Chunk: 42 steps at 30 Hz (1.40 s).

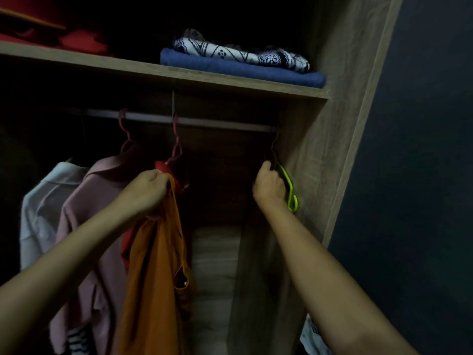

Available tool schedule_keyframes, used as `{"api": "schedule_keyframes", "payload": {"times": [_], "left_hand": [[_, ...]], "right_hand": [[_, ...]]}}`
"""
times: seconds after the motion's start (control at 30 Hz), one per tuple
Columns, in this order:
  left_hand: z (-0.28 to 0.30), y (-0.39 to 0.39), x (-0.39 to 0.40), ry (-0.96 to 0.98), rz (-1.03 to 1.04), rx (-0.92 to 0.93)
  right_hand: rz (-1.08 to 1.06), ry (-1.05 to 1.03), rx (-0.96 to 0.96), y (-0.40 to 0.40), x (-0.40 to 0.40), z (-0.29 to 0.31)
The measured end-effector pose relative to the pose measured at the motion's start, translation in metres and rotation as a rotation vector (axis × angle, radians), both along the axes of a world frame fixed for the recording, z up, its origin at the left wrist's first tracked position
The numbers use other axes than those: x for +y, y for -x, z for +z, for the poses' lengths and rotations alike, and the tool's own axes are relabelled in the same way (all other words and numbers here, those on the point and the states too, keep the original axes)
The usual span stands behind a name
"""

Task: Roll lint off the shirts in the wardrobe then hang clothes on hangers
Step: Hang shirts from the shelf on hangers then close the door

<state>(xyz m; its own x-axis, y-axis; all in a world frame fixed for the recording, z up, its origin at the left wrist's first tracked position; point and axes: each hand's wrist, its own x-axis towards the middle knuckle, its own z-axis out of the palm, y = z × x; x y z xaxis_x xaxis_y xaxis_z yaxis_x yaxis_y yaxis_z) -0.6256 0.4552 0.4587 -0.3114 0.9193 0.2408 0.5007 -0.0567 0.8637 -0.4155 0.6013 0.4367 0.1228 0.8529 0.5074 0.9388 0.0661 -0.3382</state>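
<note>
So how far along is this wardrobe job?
Done, apparently: a pink shirt and a pale shirt already hang on the rail. In hand: the left hand grips an orange garment, while the right hand holds a green hanger. Left: putting that garment on the hanger. No lint roller is visible.

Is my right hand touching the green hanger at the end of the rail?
Touching. The head view shows the right hand with its fingers curled round the green hanger.
</note>
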Motion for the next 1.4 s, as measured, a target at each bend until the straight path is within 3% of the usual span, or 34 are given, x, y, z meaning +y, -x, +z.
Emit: {"api": "schedule_keyframes", "payload": {"times": [0.13,0.4,0.47,0.6,0.73,0.9,1.03,1.2,1.4], "left_hand": [[0.0,-0.003,0.003,-0.017,-0.01,0.059],[0.004,-0.01,0.005,0.025,0.069,0.143],[0.007,-0.012,0.005,0.044,0.076,0.163],[0.006,-0.016,0.008,0.065,0.029,0.235],[-0.001,-0.018,0.01,0.114,0.013,0.234],[-0.018,-0.012,0.022,0.197,0.018,0.171],[-0.039,-0.009,0.034,0.277,-0.002,0.143],[-0.078,-0.002,0.051,0.396,0.017,0.097],[-0.115,-0.002,0.049,0.502,0.056,0.018]], "right_hand": [[0.124,-0.017,0.224,0.002,-0.009,0.014],[0.178,-0.089,0.355,0.008,-0.058,0.009],[0.256,-0.058,0.514,0.012,-0.066,-0.012],[0.471,0.32,1.066,0.017,-0.06,-0.032],[0.532,0.378,1.016,0.013,-0.07,-0.039],[0.647,0.408,1.203,-0.01,-0.101,-0.035],[0.782,0.473,1.207,-0.03,-0.132,-0.025],[0.936,0.509,1.351,-0.043,-0.162,-0.005],[0.923,0.439,1.261,-0.033,-0.17,0.004]]}}
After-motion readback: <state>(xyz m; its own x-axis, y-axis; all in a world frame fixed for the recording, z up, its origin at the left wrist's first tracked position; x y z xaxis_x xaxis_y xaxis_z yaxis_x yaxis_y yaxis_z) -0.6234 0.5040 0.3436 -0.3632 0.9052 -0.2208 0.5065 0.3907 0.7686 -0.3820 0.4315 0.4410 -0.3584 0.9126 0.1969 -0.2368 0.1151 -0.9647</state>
